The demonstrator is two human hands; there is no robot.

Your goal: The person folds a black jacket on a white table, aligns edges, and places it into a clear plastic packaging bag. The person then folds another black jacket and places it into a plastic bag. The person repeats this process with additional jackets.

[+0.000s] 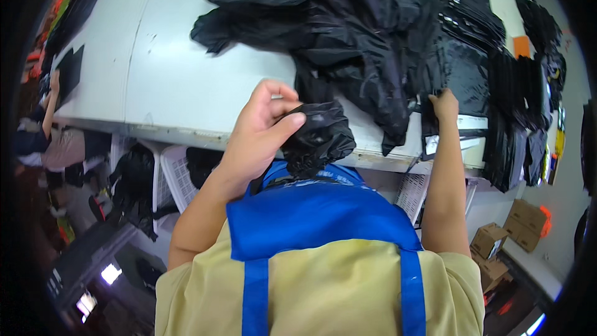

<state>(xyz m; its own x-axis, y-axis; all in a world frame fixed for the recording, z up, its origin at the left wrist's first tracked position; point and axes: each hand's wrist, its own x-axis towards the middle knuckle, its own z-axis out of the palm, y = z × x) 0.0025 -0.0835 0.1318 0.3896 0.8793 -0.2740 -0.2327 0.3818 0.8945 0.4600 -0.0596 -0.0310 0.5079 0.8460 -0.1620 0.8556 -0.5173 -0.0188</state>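
A large black garment (360, 31) of thin, shiny, crumpled fabric lies over the far middle of the white table (180, 74). My left hand (261, 121) is closed, thumb against fingers, on a gathered end of this garment that hangs over the near table edge in front of my apron. Farther right, my right hand (444, 106) is closed on a black edge of fabric at the garment's right side. Its fingertips are partly hidden. Right beside that hand lies a flat, glossy black pack (465, 78).
Stacked black folded pieces (513, 99) line the table's right end. White plastic baskets (177, 174) stand under the table. Cardboard boxes (490, 239) sit on the lower right. Another person's arm (51, 96) reaches over the table at far left, near a black flat piece (71, 74).
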